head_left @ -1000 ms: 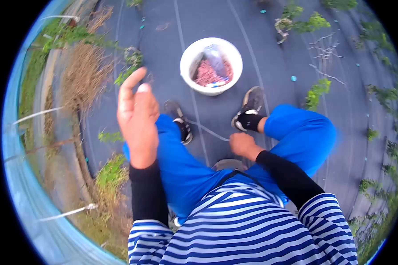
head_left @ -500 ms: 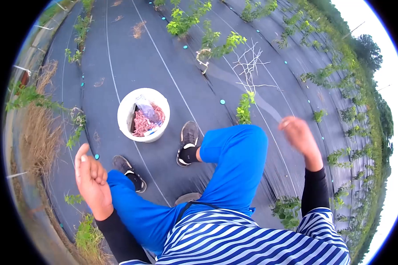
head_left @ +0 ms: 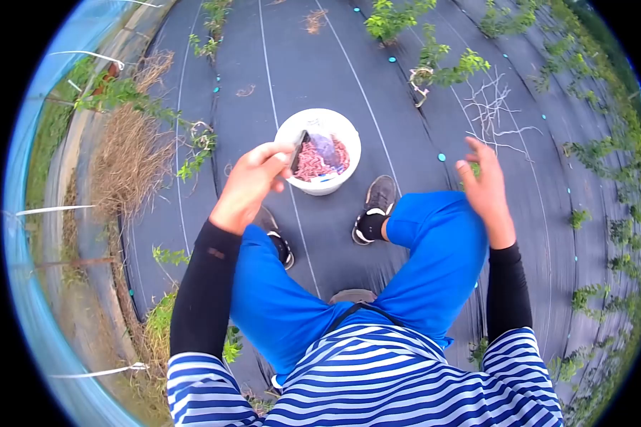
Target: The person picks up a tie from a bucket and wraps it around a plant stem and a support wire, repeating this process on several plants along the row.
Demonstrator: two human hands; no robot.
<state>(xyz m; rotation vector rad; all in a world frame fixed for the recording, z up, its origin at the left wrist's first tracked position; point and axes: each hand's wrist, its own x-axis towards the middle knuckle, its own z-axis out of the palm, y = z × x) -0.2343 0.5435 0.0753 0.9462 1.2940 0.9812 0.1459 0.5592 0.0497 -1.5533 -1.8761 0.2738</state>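
Note:
My left hand (head_left: 253,181) is raised at the lower left of the white bucket (head_left: 319,186), its thumb and fingers closed together; whether something small is between them cannot be made out. Inside the bucket lie many pinkish-red pieces (head_left: 310,165), a clear bluish plastic bag (head_left: 325,149) and a dark flat object (head_left: 300,148) along the left wall. My right hand (head_left: 486,186) hovers over my right knee, thumb and fingers apart, with nothing visible in it. Behind its fingertips a small green plant (head_left: 475,169) partly shows.
Black ground sheet (head_left: 377,107) with pale lines stretches ahead. Cut bare branches (head_left: 493,114) lie at the upper right, near a leafy plant (head_left: 445,64). Dry straw (head_left: 132,156) is heaped at the left. Rows of green plants stand at the right.
The view has swung left, so the bucket appears further right. My left hand has come nearer the bucket with its fingers together; my right hand now has its thumb and fingers spread.

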